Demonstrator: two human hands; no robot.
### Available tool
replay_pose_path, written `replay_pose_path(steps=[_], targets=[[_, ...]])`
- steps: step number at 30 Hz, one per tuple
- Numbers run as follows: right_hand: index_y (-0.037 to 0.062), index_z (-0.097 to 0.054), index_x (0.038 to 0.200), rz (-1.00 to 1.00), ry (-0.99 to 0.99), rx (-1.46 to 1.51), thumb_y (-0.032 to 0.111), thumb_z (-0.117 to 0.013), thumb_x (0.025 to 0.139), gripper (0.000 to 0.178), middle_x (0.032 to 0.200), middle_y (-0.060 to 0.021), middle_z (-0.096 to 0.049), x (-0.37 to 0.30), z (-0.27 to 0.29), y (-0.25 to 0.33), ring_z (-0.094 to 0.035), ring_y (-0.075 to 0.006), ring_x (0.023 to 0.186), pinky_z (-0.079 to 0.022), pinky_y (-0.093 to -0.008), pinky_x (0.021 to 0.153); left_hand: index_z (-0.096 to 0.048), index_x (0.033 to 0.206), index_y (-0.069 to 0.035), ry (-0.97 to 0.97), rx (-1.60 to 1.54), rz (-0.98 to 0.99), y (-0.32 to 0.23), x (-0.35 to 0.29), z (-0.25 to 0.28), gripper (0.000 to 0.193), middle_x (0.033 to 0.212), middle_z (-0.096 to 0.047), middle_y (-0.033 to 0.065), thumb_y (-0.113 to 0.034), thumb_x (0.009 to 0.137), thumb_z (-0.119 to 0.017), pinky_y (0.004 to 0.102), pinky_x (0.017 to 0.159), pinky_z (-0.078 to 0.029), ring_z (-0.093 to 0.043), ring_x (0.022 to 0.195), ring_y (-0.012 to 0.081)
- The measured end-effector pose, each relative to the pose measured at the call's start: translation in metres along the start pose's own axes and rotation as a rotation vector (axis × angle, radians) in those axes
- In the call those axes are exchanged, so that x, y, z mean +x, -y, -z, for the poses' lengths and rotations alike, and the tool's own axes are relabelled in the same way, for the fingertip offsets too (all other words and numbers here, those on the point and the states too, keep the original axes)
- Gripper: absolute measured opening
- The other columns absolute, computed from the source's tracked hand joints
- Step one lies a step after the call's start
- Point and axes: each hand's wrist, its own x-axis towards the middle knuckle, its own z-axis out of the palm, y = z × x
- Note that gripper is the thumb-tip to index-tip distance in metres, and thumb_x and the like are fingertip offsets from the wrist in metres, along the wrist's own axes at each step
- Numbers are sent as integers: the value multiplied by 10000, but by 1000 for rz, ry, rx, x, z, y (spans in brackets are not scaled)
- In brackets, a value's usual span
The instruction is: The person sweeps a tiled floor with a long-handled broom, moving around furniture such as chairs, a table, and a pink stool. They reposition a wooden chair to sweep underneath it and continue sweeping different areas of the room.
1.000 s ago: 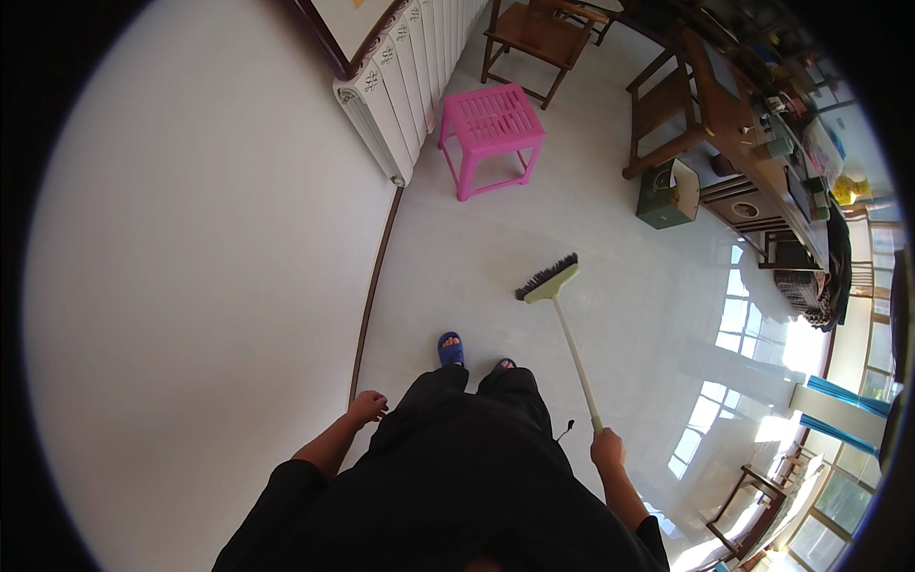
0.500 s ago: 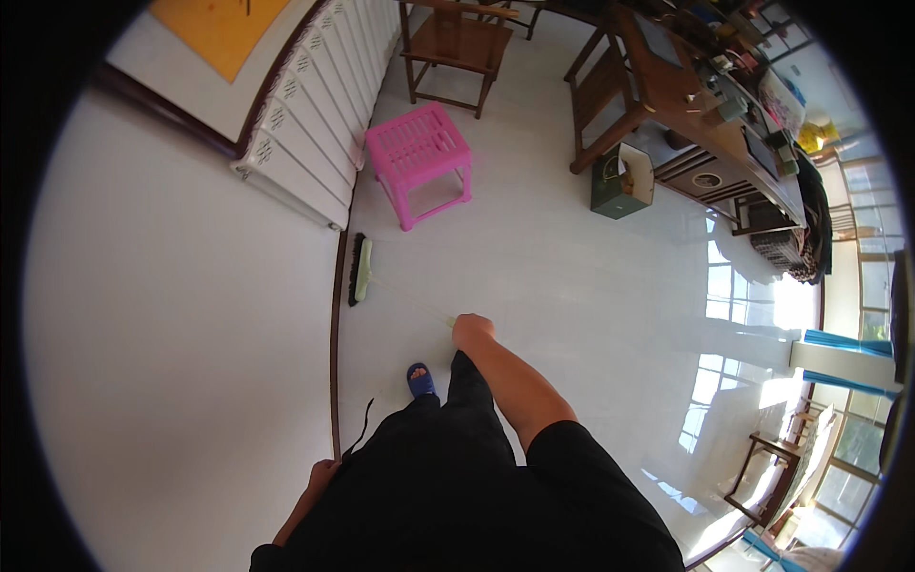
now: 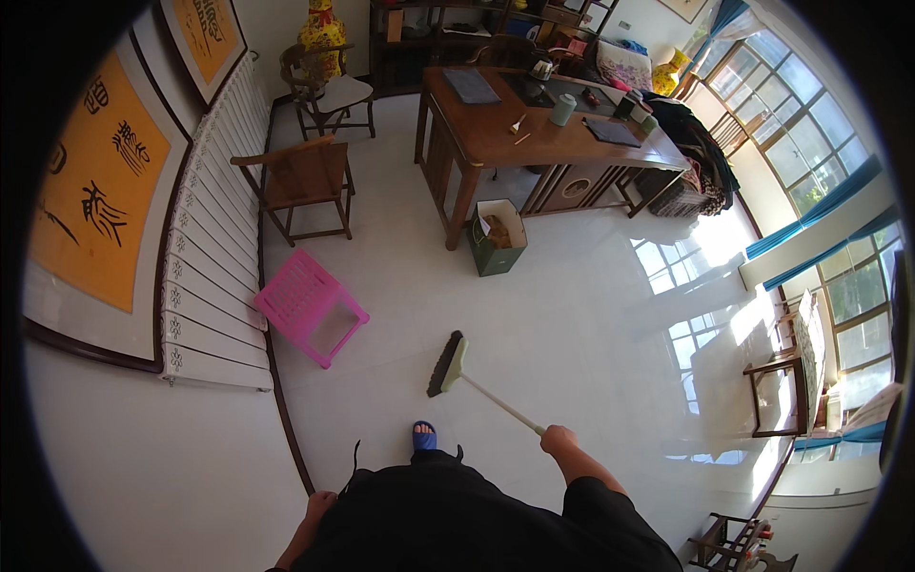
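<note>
My right hand (image 3: 559, 439) is closed round the pale handle of a broom (image 3: 455, 372). The broom's light green head with dark bristles rests on the floor ahead of me, and its handle slants back toward my right side. Down at my left hip, my left hand (image 3: 321, 501) hangs beside my black clothing. Its fingers are mostly hidden, so I cannot tell what they do. A blue slipper (image 3: 424, 437) shows on one foot below the broom head.
A pink plastic stool (image 3: 303, 297) stands at the left by the white radiator (image 3: 212, 276). Beyond it are a wooden chair (image 3: 303, 181) and a large wooden desk (image 3: 477, 129). A green box (image 3: 498, 253) sits by the desk. Sunlit windows (image 3: 791, 114) line the right.
The broom head has moved right, from beside the left wall to the floor ahead of me. My right hand has swung right and back with it. My view has tilted up and shifted.
</note>
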Motion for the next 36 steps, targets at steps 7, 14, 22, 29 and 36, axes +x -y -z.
replay_pose_path(steps=[7,14,22,29,36], targets=[[26,-655,941,2,-52,272,332,-530,904,332,840,-153,-675,4,-36,-38,-665,-289,732,-541,-393,647,-643,960,34,85,-30,216,-122,32,52,280,864,-683,138,-210,892,-524,365,594,-558,-671,718,230],[-7,-585,817,-8,117,716,403,-481,947,443,595,-112,-582,-24,-109,6,-579,-234,445,-467,-386,413,-609,993,10,53,-253,420,-75,65,89,293,870,-662,111,-250,889,-525,328,575,-536,-665,697,207],[54,-545,730,-31,215,801,475,-494,930,469,588,-43,-546,-13,-31,115,-521,-172,445,-387,-334,360,-544,936,-28,-313,-227,390,-65,153,183,122,699,-575,86,-120,856,-552,323,445,-488,-595,547,191],[50,-572,782,55,217,828,514,-482,916,491,633,-64,-579,24,3,158,-551,-198,482,-430,-364,416,-486,857,3,-1063,371,238,-25,149,361,97,812,-566,187,-19,770,-523,436,709,-461,-566,748,373],[-57,-633,863,125,175,690,510,-490,907,585,748,-168,-647,95,58,155,-636,-287,585,-516,-418,581,-657,725,-15,-1469,855,539,-91,45,438,298,805,-648,143,-307,732,-600,408,644,-523,-632,730,285]])
